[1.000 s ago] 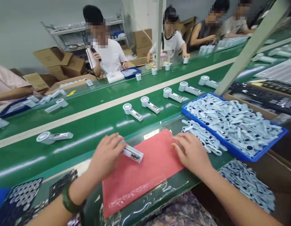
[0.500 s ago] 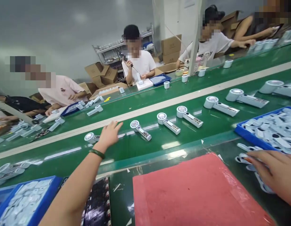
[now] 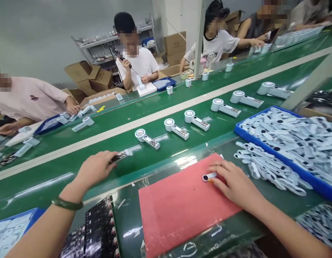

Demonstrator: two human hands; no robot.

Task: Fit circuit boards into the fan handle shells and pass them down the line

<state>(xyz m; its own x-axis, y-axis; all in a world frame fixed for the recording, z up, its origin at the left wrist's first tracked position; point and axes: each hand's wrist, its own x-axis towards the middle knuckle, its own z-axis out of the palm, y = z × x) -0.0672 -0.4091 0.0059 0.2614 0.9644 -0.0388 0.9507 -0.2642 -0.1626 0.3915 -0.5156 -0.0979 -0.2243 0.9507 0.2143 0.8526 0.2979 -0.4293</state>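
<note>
- the right hand (image 3: 233, 179) pinches a small pale cover (image 3: 212, 175) by one end, thumb against fingertips, over the right part of the red mat (image 3: 176, 211); whether the cover touches the mat, i can't tell.
- that end-hold probably serves to leave the other end free, its black spot turned up in plain sight.
- the left hand (image 3: 94, 168) is beyond the mat's far left corner, over the green belt (image 3: 47, 172), fingers closed on a device (image 3: 119, 156); the hand hides part of it, perhaps because it is grasped from above.
- the cover looks narrow and smooth, pale blue-white, with a rounded tip around the black spot; the device shows a dark, patterned strip and a pale end.
- past the mat's far edge, a row of round-headed devices (image 3: 176, 129) lies on the belt, dark strips facing up, likely so each handle is easy to see into.
- right of the mat sit loose covers (image 3: 265, 168) and a heaped blue tray (image 3: 240, 129), presumably put there to suit the right hand.
- left of the mat lies a glossy black panel (image 3: 98, 225).
- across the belt from the mat, a co-worker in a white shirt (image 3: 146, 64) holds a tool.
</note>
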